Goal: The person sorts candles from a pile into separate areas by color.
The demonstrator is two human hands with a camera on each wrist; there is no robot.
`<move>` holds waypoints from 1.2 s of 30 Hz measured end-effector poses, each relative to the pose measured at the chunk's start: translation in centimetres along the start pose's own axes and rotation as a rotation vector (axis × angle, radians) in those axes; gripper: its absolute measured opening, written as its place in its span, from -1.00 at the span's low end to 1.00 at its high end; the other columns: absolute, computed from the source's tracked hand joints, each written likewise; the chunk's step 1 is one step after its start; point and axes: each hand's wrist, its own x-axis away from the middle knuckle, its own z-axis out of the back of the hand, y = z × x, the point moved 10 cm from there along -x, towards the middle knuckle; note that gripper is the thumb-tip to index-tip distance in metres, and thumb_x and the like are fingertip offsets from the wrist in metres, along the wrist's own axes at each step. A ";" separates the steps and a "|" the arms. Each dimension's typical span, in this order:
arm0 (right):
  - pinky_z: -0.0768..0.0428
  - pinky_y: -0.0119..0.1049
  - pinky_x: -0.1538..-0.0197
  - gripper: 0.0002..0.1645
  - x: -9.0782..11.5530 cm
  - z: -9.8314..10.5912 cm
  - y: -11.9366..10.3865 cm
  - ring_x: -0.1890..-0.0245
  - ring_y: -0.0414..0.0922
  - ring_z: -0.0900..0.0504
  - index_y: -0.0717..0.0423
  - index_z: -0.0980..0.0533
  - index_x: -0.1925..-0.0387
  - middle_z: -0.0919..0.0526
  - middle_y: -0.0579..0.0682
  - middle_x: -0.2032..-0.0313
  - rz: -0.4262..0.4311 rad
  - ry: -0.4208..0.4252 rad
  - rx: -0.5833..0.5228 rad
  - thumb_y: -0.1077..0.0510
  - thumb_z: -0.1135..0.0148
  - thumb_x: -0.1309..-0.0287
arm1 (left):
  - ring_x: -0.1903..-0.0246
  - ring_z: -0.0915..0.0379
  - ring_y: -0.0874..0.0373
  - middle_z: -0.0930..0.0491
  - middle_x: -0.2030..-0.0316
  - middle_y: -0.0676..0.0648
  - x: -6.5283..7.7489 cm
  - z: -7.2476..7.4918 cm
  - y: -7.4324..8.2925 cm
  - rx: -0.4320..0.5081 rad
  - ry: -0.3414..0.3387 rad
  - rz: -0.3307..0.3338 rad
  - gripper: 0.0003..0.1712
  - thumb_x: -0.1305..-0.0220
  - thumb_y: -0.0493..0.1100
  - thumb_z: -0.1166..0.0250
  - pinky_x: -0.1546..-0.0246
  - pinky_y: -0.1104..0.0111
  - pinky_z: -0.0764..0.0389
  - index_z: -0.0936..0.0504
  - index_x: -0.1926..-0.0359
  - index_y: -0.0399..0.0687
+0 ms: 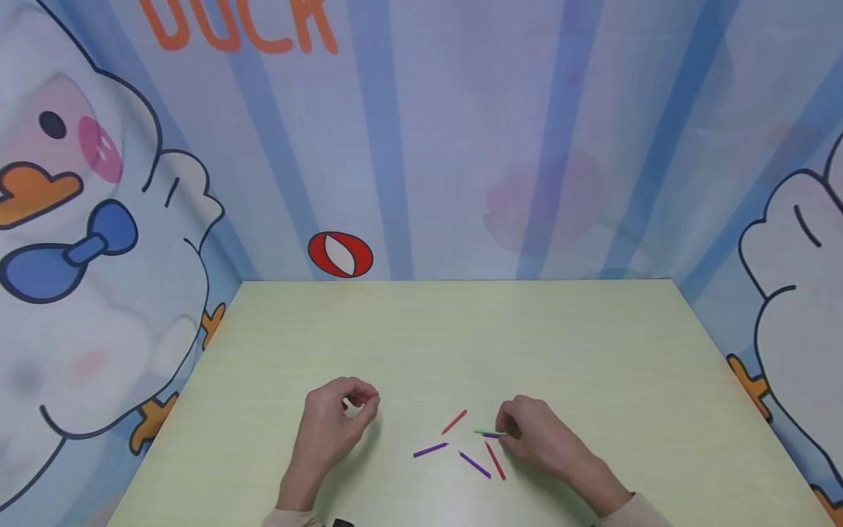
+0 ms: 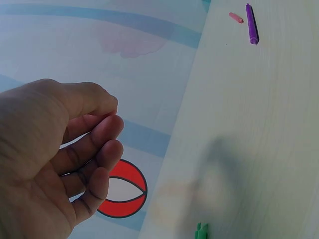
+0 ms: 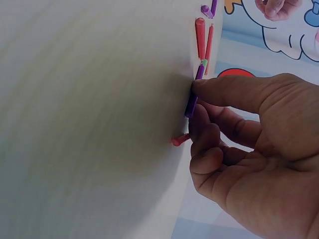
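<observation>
A pale yellow-green tabletop (image 1: 408, 337) is spanning the near scene. A blue-striped printed backdrop (image 1: 454, 110) is rising along the far edge, showing a red-and-white oval (image 1: 339, 254). A blue-bowed white cartoon duck (image 1: 125, 293) is filling the left.

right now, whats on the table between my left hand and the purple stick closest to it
Nothing: in the head view, only bare table lies between your left hand and that purple stick.

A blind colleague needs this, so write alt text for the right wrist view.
A person's right hand pinches a slender purple stick at a pale wood-grained tabletop, a slender red stick's end beside its fingers. Red sticks and purple sticks lie beyond.
</observation>
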 end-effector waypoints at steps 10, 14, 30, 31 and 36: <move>-0.51 -0.37 0.34 -0.74 -1.8 -3.7 5.4 0.38 -0.29 -0.44 -0.05 -0.59 0.37 -0.52 -0.23 0.42 0.041 -0.054 0.039 0.28 -0.56 -0.22 | 0.35 -0.68 0.18 -0.70 0.42 0.24 -0.1 -1.2 0.4 0.025 -0.028 0.001 -0.76 -0.26 -0.37 -0.58 0.26 0.34 -0.64 -0.83 0.32 0.12; -0.53 -0.38 0.34 -0.71 -2.5 -5.0 7.2 0.39 -0.33 -0.46 -0.14 -0.58 0.38 -0.52 -0.30 0.44 0.034 -0.072 0.083 0.23 -0.56 -0.26 | 0.35 -0.63 0.27 -0.70 0.42 0.25 -0.1 -1.5 0.7 0.026 -0.034 -0.002 -0.76 -0.26 -0.36 -0.58 0.26 0.34 -0.64 -0.82 0.32 0.13; -0.52 -0.35 0.33 -0.74 -0.4 -1.1 1.0 0.40 -0.25 -0.46 0.05 -0.57 0.36 -0.55 -0.17 0.42 0.023 -0.064 -0.029 0.40 -0.50 -0.25 | 0.35 -0.64 0.21 -0.67 0.43 0.28 -0.7 -3.7 2.6 0.046 -0.097 -0.049 -0.72 -0.27 -0.36 -0.58 0.26 0.38 -0.62 -0.80 0.34 0.18; -0.52 -0.35 0.32 -0.74 -0.3 -0.9 0.7 0.39 -0.26 -0.45 0.06 -0.58 0.37 -0.55 -0.17 0.42 0.013 -0.068 -0.029 0.40 -0.49 -0.25 | 0.34 -0.65 0.19 -0.67 0.43 0.29 -0.8 -3.9 2.7 0.047 -0.102 -0.050 -0.72 -0.27 -0.36 -0.58 0.26 0.39 -0.62 -0.80 0.34 0.19; -0.54 -0.37 0.28 -0.75 -0.1 -0.2 -0.3 0.37 -0.27 -0.46 0.04 -0.60 0.35 -0.56 -0.18 0.40 -0.016 -0.067 -0.019 0.40 -0.49 -0.26 | 0.33 -0.64 0.19 -0.67 0.42 0.27 -1.0 -4.5 3.3 0.052 -0.126 -0.072 -0.73 -0.28 -0.35 -0.57 0.25 0.39 -0.62 -0.81 0.34 0.17</move>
